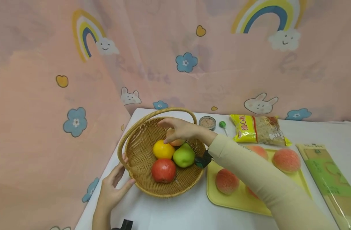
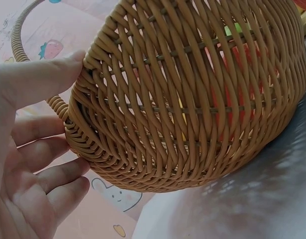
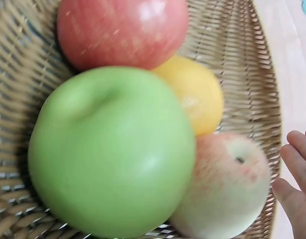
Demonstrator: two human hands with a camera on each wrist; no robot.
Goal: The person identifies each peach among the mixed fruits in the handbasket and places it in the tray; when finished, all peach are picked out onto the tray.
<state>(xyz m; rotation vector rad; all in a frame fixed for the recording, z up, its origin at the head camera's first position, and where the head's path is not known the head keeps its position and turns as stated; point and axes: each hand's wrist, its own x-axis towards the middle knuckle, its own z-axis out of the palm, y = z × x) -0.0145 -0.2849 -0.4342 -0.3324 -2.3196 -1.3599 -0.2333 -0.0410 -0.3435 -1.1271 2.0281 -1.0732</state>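
A wicker basket [image 1: 141, 166] with an arched handle stands on the white table. Inside it sit a red apple [image 1: 163, 170], a yellow round fruit [image 1: 161, 149], a green pear [image 1: 184, 156] and a pale pinkish peach [image 3: 223, 186]. My left hand [image 1: 112, 183] holds the basket's left rim by the handle base, thumb [image 2: 68, 67] at the rim and fingers around the handle's foot. Over the far side of the basket hovers my right hand [image 1: 179, 129], fingers extended and parted, close above the peach; in the right wrist view it is apart from the fruit.
Right of the basket lies a yellow tray [image 1: 230, 203] with several pinkish-red round items [image 1: 286, 160], partly behind my right sleeve. Farther back are a small round tin [image 1: 207, 122], a green lollipop [image 1: 222, 124] and a yellow food bag [image 1: 258, 129]. A green-and-brown package [image 1: 327, 179] lies far right.
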